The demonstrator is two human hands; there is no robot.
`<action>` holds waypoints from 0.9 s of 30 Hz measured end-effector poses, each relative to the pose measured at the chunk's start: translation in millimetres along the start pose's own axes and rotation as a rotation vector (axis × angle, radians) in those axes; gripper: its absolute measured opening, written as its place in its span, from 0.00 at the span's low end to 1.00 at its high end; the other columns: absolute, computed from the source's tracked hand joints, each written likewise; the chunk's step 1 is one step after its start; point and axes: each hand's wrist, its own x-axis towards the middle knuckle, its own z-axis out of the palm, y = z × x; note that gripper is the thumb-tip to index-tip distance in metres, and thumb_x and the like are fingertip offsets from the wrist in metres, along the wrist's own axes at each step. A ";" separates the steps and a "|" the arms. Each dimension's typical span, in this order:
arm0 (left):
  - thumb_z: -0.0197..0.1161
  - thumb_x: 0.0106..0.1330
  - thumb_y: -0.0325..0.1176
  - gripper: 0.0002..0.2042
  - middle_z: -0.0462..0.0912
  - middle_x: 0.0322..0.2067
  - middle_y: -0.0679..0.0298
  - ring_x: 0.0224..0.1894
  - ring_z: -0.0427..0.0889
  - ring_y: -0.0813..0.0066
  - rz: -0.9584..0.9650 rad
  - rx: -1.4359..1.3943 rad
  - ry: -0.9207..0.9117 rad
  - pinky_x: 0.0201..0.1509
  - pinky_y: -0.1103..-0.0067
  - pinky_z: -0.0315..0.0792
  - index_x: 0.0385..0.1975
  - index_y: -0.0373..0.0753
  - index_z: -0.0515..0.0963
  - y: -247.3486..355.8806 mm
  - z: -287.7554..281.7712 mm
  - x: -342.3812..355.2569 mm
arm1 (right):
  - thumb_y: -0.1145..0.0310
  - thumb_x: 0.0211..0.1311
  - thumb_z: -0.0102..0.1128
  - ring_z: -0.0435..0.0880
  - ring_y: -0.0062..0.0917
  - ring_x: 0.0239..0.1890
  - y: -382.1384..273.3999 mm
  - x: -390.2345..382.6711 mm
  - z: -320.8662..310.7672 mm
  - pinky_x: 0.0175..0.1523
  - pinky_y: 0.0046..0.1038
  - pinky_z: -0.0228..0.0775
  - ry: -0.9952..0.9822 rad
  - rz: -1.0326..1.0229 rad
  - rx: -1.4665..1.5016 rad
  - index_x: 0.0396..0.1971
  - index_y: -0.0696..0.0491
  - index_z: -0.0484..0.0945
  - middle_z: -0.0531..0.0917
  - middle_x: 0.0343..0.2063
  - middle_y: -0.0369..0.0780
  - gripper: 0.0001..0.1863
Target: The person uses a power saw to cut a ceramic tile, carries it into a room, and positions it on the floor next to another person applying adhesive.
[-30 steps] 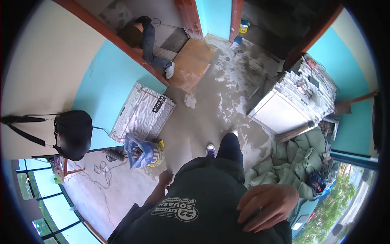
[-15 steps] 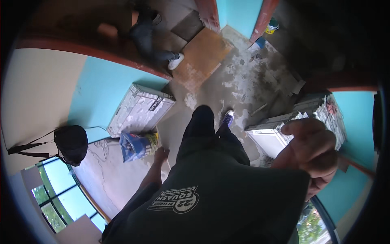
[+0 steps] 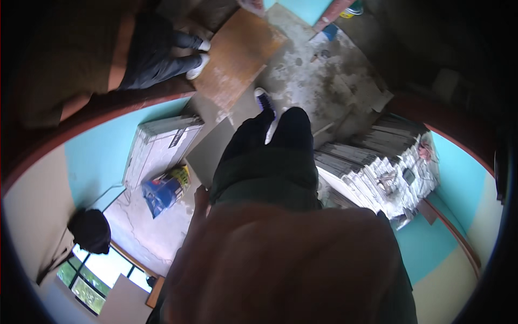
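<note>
L hand is low by the person's L thigh, at the near corner of a grey flat panel; fingers too small & dark to see, so can't tell if they're pinching it or just alongside. R hand is a big brown blur v. close to the cam, in front of the dark shirt; finger spread can't be told either, nothing visible in it.

Vs 0.5 s ago: R hand was off to the R over the cartons, fingers curled; now mid-view. Co-worker was partly in view in the doorway w/ one white shoe showing; now more of them shows, both white shoes by the brown board. More of the panel shows too.

Panel runs up & away from L hand, btwn the person's legs and a patterned carton leaning on the teal wall. Blue/yellow bag is on the floor just L of L hand.

Floor = patchy grey concrete, w/ the board flat on it. R side: long row of white-edged cartons. Upper L: red-brown door frame. Lower L: black backpack nr the window. Bucket at top edge, partly cut off.
</note>
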 end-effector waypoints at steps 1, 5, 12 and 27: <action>0.65 0.65 0.41 0.17 0.85 0.42 0.40 0.49 0.83 0.40 0.049 0.041 0.049 0.50 0.55 0.75 0.42 0.31 0.80 -35.7 -1.5 -0.9 | 0.61 0.63 0.68 0.81 0.37 0.38 4.6 8.8 -4.6 0.43 0.34 0.76 -0.013 -0.030 0.070 0.34 0.51 0.79 0.80 0.31 0.39 0.10; 0.64 0.65 0.39 0.15 0.85 0.42 0.41 0.49 0.83 0.40 0.035 -0.063 0.050 0.50 0.54 0.75 0.41 0.31 0.80 -19.4 15.2 3.7 | 0.62 0.64 0.66 0.80 0.36 0.38 -4.4 32.9 -30.3 0.43 0.34 0.75 -0.056 -0.034 0.140 0.34 0.52 0.79 0.81 0.31 0.39 0.10; 0.61 0.66 0.35 0.12 0.84 0.42 0.41 0.48 0.82 0.40 -0.109 -0.249 0.145 0.50 0.53 0.75 0.41 0.32 0.79 41.8 25.1 -11.8 | 0.63 0.67 0.63 0.80 0.35 0.37 -10.2 66.0 -86.9 0.43 0.34 0.75 -0.192 -0.080 0.288 0.35 0.53 0.79 0.81 0.31 0.39 0.09; 0.62 0.67 0.50 0.23 0.86 0.41 0.43 0.47 0.85 0.44 -0.455 -0.340 0.095 0.48 0.57 0.78 0.44 0.32 0.82 256.6 10.9 -69.0 | 0.64 0.69 0.64 0.85 0.26 0.42 34.0 -45.1 -335.4 0.44 0.29 0.78 0.051 0.794 -0.351 0.42 0.55 0.82 0.85 0.44 0.37 0.10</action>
